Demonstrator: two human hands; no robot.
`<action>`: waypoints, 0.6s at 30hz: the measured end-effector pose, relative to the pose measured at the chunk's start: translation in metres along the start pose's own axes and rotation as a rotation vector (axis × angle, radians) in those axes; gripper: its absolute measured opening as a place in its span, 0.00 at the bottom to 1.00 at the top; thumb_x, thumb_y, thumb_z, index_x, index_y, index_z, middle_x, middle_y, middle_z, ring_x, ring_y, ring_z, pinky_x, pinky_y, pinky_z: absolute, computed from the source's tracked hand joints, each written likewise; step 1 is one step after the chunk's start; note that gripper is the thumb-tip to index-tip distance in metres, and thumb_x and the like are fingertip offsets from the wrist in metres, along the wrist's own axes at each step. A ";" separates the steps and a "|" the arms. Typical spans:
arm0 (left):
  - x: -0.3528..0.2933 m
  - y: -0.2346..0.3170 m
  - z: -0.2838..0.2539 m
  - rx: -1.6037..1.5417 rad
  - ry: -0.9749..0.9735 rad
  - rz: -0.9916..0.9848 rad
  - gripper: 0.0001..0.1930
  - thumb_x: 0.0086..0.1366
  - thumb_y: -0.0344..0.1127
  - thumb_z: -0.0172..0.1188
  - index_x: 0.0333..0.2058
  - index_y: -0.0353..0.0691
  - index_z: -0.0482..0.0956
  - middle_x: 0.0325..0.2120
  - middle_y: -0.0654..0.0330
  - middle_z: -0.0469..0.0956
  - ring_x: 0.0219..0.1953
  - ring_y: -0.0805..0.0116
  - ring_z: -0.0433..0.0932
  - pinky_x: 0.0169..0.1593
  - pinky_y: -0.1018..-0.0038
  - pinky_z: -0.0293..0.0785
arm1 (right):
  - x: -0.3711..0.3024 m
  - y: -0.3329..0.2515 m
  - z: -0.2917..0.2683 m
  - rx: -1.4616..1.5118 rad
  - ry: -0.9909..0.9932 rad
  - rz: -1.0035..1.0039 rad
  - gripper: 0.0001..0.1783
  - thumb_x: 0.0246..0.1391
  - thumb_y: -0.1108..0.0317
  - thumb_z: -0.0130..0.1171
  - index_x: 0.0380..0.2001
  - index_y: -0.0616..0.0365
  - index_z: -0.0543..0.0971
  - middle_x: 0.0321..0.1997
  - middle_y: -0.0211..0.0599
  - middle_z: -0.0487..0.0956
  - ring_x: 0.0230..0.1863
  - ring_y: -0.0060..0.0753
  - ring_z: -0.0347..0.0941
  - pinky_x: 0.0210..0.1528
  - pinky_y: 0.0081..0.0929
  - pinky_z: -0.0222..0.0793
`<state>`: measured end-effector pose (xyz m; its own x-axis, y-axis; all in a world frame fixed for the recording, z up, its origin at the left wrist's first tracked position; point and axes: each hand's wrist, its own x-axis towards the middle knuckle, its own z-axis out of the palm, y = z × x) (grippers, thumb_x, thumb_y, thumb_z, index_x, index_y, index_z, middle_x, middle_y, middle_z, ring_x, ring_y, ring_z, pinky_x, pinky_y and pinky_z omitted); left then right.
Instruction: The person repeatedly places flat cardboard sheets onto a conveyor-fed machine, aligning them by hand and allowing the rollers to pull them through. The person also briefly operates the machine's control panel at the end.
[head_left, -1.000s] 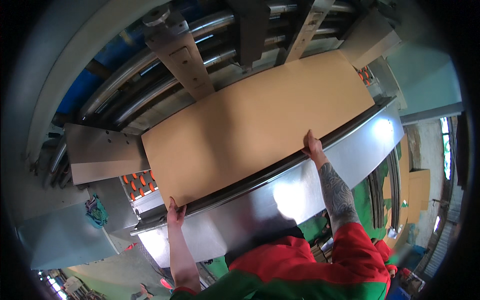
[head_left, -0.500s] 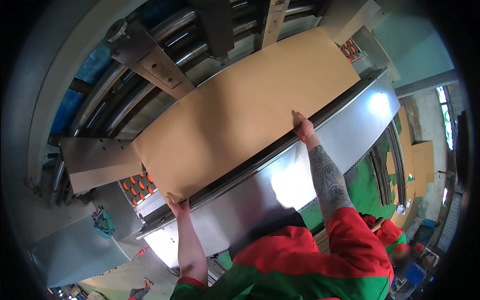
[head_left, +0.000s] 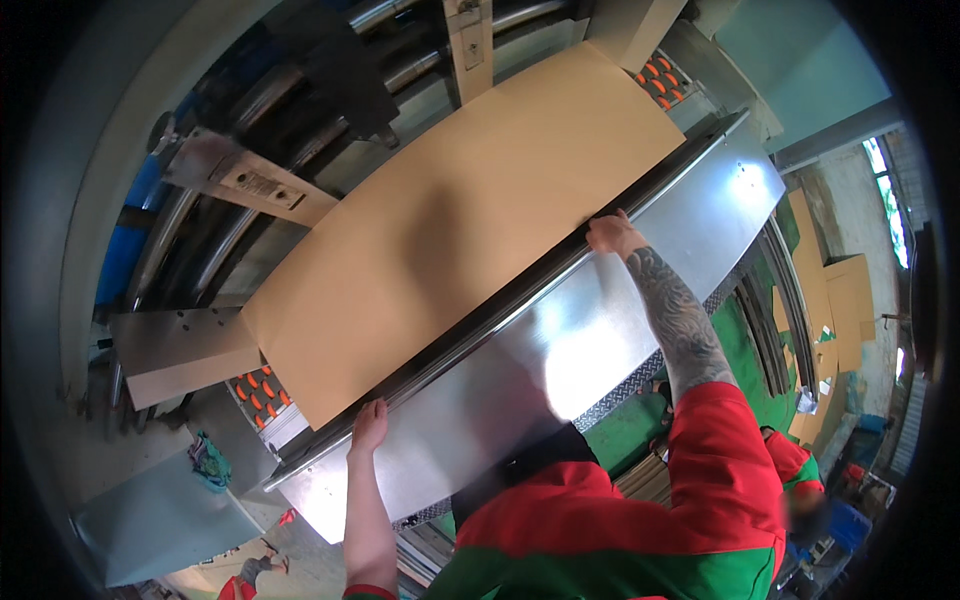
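A large plain brown cardboard sheet lies flat on the machine bed, its near edge along a dark metal rail. My left hand is at the rail near the sheet's left corner, its fingers bent together against the rail's near side. Farther right, my right hand lies over the rail, fingers curled on it and thumb side toward the sheet. Neither hand is on the cardboard now. Fingertips of both hands are partly hidden.
Metal guide plates flank the sheet, one at the left and one at the upper right. Orange rollers show beside it. Steel rollers and brackets stand behind. A shiny metal apron slopes toward me. Another person is at lower right.
Both hands have come off the cardboard's near edge and back onto the rail. The sheet lies a little farther from the rail at the left, and the view has shifted.
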<state>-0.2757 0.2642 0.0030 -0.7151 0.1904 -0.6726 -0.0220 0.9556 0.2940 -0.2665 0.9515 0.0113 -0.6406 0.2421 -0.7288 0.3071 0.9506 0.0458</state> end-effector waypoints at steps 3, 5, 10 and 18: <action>0.036 0.011 -0.009 0.139 -0.201 -0.070 0.28 0.79 0.51 0.33 0.63 0.42 0.76 0.65 0.44 0.73 0.68 0.46 0.70 0.70 0.57 0.65 | 0.043 0.018 0.014 -0.086 -0.119 -0.036 0.21 0.64 0.58 0.52 0.55 0.47 0.85 0.64 0.46 0.81 0.69 0.52 0.74 0.73 0.63 0.56; 0.051 0.019 -0.012 0.230 -0.342 -0.170 0.28 0.79 0.50 0.33 0.65 0.43 0.74 0.68 0.45 0.70 0.70 0.47 0.68 0.72 0.57 0.63 | 0.067 0.020 0.026 -0.048 -0.157 0.033 0.20 0.63 0.60 0.53 0.54 0.46 0.86 0.64 0.45 0.81 0.67 0.52 0.76 0.69 0.62 0.62; 0.069 0.025 -0.016 0.286 -0.363 -0.297 0.27 0.77 0.50 0.40 0.64 0.43 0.74 0.68 0.48 0.70 0.71 0.48 0.67 0.73 0.55 0.60 | 0.095 0.034 0.047 -0.088 -0.082 -0.060 0.19 0.64 0.56 0.55 0.53 0.44 0.86 0.63 0.43 0.82 0.63 0.41 0.79 0.61 0.45 0.71; 0.078 0.001 0.011 -0.027 -0.217 -0.441 0.31 0.74 0.55 0.47 0.63 0.37 0.74 0.64 0.45 0.74 0.64 0.53 0.72 0.67 0.60 0.65 | 0.100 0.038 0.061 0.047 0.107 -0.085 0.23 0.63 0.54 0.51 0.58 0.42 0.83 0.66 0.39 0.80 0.67 0.41 0.74 0.67 0.46 0.64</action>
<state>-0.3236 0.2820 -0.0564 -0.4719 -0.1857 -0.8619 -0.3097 0.9502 -0.0352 -0.2757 0.9994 -0.1016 -0.7362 0.1825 -0.6517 0.2791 0.9591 -0.0467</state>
